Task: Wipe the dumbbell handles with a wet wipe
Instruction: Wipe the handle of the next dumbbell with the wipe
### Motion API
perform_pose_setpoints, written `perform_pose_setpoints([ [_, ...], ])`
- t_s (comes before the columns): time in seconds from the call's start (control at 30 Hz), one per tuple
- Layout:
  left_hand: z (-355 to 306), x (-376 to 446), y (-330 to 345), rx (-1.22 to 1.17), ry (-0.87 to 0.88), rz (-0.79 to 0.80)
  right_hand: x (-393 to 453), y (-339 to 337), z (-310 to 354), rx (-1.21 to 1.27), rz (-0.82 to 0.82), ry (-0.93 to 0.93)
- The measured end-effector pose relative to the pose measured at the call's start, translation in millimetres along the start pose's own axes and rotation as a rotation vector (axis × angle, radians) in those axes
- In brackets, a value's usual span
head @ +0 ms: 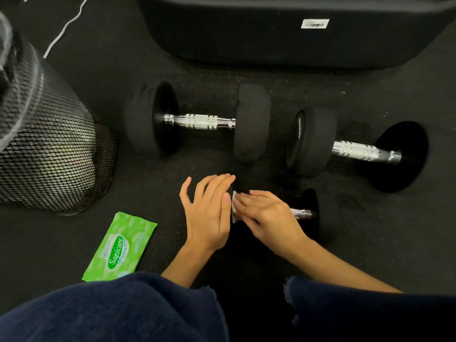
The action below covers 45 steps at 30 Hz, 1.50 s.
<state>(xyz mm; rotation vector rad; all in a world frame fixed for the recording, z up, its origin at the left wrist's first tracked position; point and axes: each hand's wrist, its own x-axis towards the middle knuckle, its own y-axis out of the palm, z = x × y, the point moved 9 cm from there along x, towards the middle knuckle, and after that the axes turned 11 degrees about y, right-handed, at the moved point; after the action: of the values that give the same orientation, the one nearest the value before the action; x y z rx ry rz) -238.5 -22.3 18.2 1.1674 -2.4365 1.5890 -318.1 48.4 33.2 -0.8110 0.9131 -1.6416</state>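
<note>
The right hand [269,215] presses a wet wipe [234,206] around the nearest dumbbell's handle [302,214], the left hand [209,208] flat-fingered against its weight; two farther dumbbells [197,119] look untouched

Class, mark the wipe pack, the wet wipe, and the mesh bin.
wipe pack [119,248], head view, on its green label.
wet wipe [234,203], head view, white edge between the hands.
mesh bin [49,149], head view, side wall.

Black mesh bin [49,149] left; white cable [64,27] beyond; black bench pad [271,33] behind.
</note>
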Motion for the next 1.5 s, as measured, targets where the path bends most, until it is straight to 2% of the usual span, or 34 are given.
perform_pose_setpoints([
  [0.07,-1,-1,-1,-0.010,-0.011,-0.009,2,1,-2,0.024,-0.024,0.040],
  [0.17,-1,-5,0,-0.010,-0.005,0.002,18,2,-27,0.246,0.031,0.278],
  [0.23,-1,-7,1,-0.011,0.001,0.011,18,6,-21,0.223,0.048,0.224],
  [0.3,0,-6,0,-0.012,0.002,0.008,4,4,-4,0.144,-0.025,0.084],
  [0.4,-2,-7,-1,-0.005,0.000,-0.004,-6,-1,-1,0.193,-0.079,0.073],
  [0.5,-3,-10,-1,-0.001,0.015,-0.003,-7,0,2,0.150,-0.070,-0.052],
  [0.57,-2,-8,-2,-0.011,-0.002,-0.003,2,3,-7,0.158,-0.011,-0.003],
  [0.63,-2,-6,-1,-0.006,-0.018,0.000,9,1,-19,0.222,-0.009,0.118],
  [0.67,-2,-5,-1,0.004,-0.014,0.006,9,2,-18,0.213,-0.009,0.112],
  [0.8,-1,-4,-1,0.018,0.023,0.023,-16,9,0,0.068,0.031,-0.109],
  [0.93,0,-3,0,0.026,-0.010,0.030,0,0,-20,0.230,-0.037,0.094],
  [1.07,-2,-5,1,0.063,0.036,0.067,-16,8,-7,0.148,-0.006,-0.026],
  [1.2,1,-5,2,0.056,0.002,0.068,-6,-3,-34,0.279,-0.084,0.168],
  [1.33,-1,-4,1,0.067,0.033,0.054,-13,8,-12,0.185,-0.017,0.019],
  [1.43,-1,-4,0,0.063,0.024,0.054,-13,0,-41,0.381,-0.025,0.199],
  [1.5,-1,-4,1,0.061,0.020,0.055,-2,-1,-41,0.394,-0.041,0.240],
])
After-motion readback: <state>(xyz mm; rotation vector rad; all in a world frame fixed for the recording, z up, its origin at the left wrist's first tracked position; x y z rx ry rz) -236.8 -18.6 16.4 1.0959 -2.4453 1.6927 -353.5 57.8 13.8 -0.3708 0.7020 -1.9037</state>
